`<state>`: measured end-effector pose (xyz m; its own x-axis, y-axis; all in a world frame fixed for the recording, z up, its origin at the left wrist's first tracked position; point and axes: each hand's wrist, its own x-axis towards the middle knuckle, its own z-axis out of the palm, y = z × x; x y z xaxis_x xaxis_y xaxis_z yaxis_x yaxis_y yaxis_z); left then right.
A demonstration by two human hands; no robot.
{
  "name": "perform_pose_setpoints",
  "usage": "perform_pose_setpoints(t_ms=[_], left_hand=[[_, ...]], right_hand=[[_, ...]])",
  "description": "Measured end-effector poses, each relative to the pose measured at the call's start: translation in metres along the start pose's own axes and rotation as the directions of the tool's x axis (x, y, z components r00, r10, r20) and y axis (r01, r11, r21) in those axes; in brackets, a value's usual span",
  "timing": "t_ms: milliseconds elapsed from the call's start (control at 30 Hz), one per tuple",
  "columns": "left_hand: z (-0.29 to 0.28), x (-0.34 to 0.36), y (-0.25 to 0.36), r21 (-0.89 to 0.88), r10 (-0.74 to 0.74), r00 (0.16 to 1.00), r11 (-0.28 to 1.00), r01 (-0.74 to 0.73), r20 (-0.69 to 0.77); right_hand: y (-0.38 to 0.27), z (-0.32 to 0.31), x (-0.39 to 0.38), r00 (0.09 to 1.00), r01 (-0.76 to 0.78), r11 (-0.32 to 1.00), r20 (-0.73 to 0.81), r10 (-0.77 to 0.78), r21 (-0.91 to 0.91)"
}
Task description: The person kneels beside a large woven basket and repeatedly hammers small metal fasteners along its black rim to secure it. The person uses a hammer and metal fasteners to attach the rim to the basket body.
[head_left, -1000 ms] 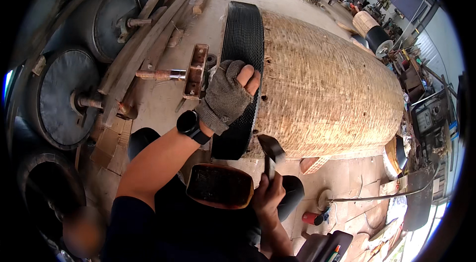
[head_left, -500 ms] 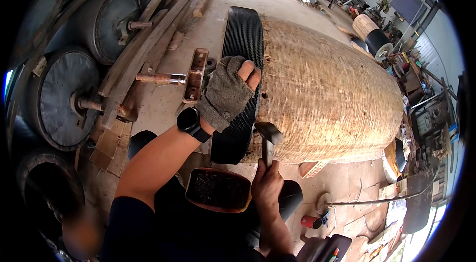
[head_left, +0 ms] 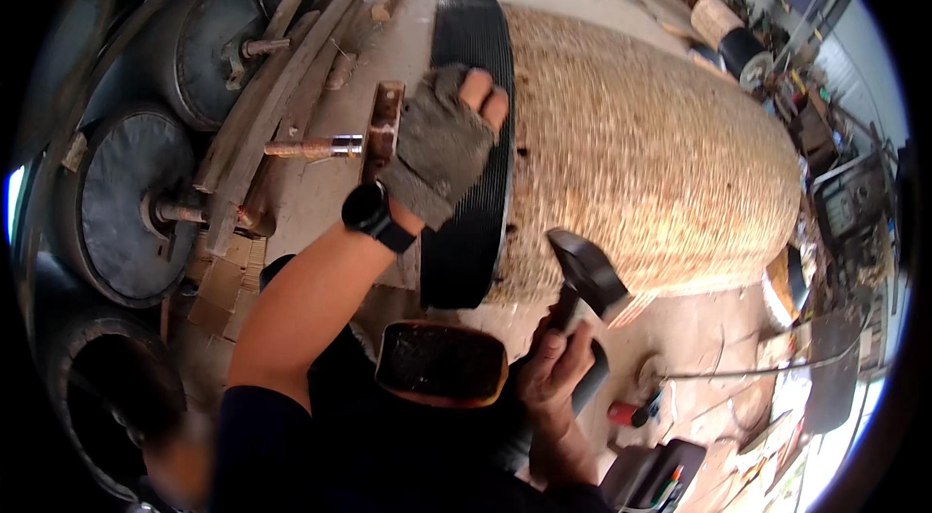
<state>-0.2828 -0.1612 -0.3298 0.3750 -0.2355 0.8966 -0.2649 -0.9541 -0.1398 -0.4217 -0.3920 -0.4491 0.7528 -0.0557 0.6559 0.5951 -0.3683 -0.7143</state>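
Note:
A large drum point(head_left: 641, 154) with a rough, light-brown surface lies in front of me. Around its left end runs a ribbed black rubber strip point(head_left: 461, 270). My left hand point(head_left: 442, 149), in a grey fingerless glove, presses on that strip with its fingers curled; their undersides are hidden. My right hand point(head_left: 555, 372) is closed round the handle of a hammer point(head_left: 587, 275). The hammer's dark head is raised, apart from the drum, near its lower front edge.
A rusty bracket with a shaft point(head_left: 330, 146) stands left of the drum. Wooden beams point(head_left: 291, 96) and several dark rollers point(head_left: 136, 207) line the left side. Near my lap sits a dark oblong container point(head_left: 442, 364). A red can point(head_left: 626, 413) lies on the floor at lower right.
The hammer has lifted off the strip's edge and swung to the right with my right hand. My left hand sits slightly higher in the picture, still against the strip.

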Motion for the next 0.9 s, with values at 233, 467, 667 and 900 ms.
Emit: perform_pose_setpoints(t_ms=[233, 467, 667, 900], left_hand=[[0.007, 0.013, -0.015, 0.067, -0.062, 0.998, 0.996, 0.06, 0.028], [-0.036, -0.065, 0.066, -0.261, -0.005, 0.995, 0.965, -0.02, -0.095], [-0.025, -0.12, 0.087, -0.461, -0.135, 0.978, 0.865, 0.196, 0.162], [-0.029, -0.108, 0.089, -0.503, -0.191, 0.93, 0.797, 0.334, 0.314]], right_hand=[[0.041, 0.018, -0.014, 0.97, -0.147, 0.907, 0.121, 0.21, -0.394], [0.043, 0.004, -0.053, 0.946, -0.288, 0.926, 0.077, 0.315, -0.243], [0.043, -0.008, -0.048, 0.944, -0.27, 0.933, 0.124, 0.304, -0.237], [0.04, -0.008, -0.046, 0.951, -0.252, 0.949, 0.132, 0.279, -0.189]])
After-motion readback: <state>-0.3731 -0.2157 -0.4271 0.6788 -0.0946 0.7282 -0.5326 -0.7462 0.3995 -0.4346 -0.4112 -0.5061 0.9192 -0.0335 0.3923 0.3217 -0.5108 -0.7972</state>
